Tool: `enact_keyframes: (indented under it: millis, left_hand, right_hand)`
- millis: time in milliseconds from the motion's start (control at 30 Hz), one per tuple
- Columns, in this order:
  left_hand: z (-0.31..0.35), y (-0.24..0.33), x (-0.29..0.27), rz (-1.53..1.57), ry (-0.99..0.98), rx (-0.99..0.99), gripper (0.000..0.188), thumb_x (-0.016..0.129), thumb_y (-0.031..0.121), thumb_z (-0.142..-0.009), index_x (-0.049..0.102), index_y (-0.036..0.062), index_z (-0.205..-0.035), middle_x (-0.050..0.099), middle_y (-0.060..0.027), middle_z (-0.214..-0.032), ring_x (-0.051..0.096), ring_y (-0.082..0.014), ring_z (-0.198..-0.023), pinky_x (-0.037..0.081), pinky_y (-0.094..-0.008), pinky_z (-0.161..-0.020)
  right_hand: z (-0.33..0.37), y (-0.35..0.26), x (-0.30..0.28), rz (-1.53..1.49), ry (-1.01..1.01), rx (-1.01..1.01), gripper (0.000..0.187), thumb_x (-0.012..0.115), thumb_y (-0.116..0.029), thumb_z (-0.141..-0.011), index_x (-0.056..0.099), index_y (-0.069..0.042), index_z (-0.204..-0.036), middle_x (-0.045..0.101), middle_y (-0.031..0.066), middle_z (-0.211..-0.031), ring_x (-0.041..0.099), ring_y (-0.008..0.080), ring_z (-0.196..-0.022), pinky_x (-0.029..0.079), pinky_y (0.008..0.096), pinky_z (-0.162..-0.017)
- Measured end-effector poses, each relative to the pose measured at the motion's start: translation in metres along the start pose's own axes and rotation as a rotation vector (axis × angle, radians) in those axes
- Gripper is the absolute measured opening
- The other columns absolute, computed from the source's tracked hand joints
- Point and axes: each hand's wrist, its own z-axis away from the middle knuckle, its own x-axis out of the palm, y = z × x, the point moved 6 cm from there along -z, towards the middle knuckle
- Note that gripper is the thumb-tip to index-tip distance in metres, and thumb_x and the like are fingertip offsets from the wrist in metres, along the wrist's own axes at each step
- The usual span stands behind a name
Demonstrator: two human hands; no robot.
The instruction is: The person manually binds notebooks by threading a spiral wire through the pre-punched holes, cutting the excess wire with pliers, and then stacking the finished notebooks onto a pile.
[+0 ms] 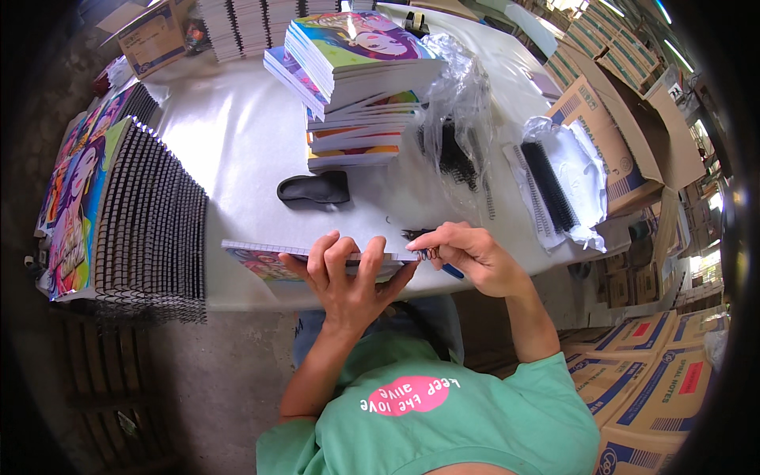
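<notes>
My left hand [344, 273] grips a notebook [265, 260] on edge at the table's near side, its punched spine facing up and its colourful cover partly showing. At the notebook's right end, my right hand [469, 255] pinches a dark spiral coil [428, 254] against the spine. Pliers with a blue handle [452, 271] lie on the table beneath my right hand, mostly covered by it. A black curved object [313, 188], perhaps a case or grip, lies beyond the notebook. A tall stack of notebooks without coils [356, 95] stands farther back.
Coil-bound notebooks [150, 214] are piled high at the left. Black coils [549, 186] lie on white wrapping at the right, and more sit in a clear plastic bag [459, 103]. An open carton [613, 146] stands right of the table; closed cartons [661, 380] are stacked lower right.
</notes>
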Motion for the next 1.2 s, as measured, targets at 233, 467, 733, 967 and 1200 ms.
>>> enact_keyframes:
  millis: [233,467,733,967,1200]
  left_hand:
    - [0.001,-0.002,0.0,-0.032,-0.076,-0.015,0.051,0.078,0.046,-0.059,0.062,0.0227,-0.101,0.042,-0.005,-0.092,0.045,-0.0273,-0.101,0.011,-0.059,-0.104]
    - [0.0,-0.001,-0.001,-0.057,-0.056,-0.019,0.049,0.073,0.051,-0.063,0.063,0.024,-0.102,0.041,-0.0042,-0.089,0.046,-0.0252,-0.099,0.007,-0.0607,-0.105]
    - [0.003,-0.005,0.001,-0.089,-0.113,-0.028,0.05,0.071,0.053,-0.068,0.06,0.0237,-0.107,0.044,-0.0038,-0.096,0.045,-0.0245,-0.104,0.002,-0.0647,-0.106]
    - [-0.006,-0.024,-0.019,-0.113,-0.185,0.005,0.055,0.071,0.057,-0.065,0.061,0.0199,-0.103,0.042,-0.0077,-0.099,0.04,-0.0312,-0.108,0.008,-0.0671,-0.1]
    - [-0.006,-0.032,-0.021,0.132,-0.181,-0.021,0.049,0.075,0.053,-0.062,0.058,0.014,-0.086,0.043,-0.0076,-0.091,0.045,-0.0317,-0.103,0.025,-0.0574,-0.098]
  right_hand:
    - [0.002,-0.007,0.007,-0.052,-0.075,0.051,0.027,0.064,-0.016,-0.083,0.062,-0.011,-0.11,0.061,0.0029,-0.078,0.054,0.0172,-0.061,0.045,0.03,-0.057]
    - [-0.009,-0.034,0.007,0.406,0.25,-0.242,0.026,0.075,-0.018,-0.07,0.065,-0.009,-0.092,0.055,0.0053,-0.077,0.056,0.024,-0.066,0.047,0.035,-0.059]
    - [-0.007,-0.024,0.013,0.291,0.039,0.079,0.036,0.069,-0.025,-0.079,0.059,-0.008,-0.109,0.055,0.0081,-0.078,0.056,0.0278,-0.064,0.048,0.0372,-0.062]
    - [0.004,-0.016,0.0,0.04,0.054,0.018,0.017,0.057,-0.005,-0.088,0.059,-0.003,-0.104,0.061,0.0091,-0.083,0.06,0.0159,-0.065,0.049,0.027,-0.06]
    - [-0.071,0.03,0.012,-0.156,-0.39,0.218,0.041,0.052,-0.005,-0.087,0.047,-0.01,-0.127,0.063,0.0108,-0.099,0.062,0.0189,-0.084,0.051,0.0321,-0.077]
